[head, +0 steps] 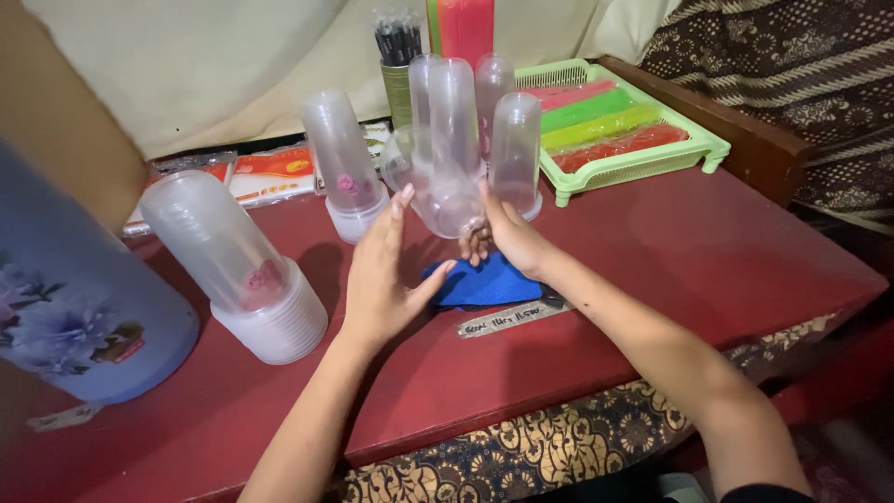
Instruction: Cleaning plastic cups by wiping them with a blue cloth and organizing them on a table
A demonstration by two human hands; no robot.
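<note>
A clear cup [447, 200] is held tilted above the blue cloth [484, 282] on the red table [708, 251], clasped by the right hand [507, 237], while the left hand [384, 279] is spread flat, empty, just beside it.

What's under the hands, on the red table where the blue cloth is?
A blue cloth lies on the red table, below the left hand and right hand. A pale label strip shows at its edge; anything beneath the cloth is hidden.
</note>
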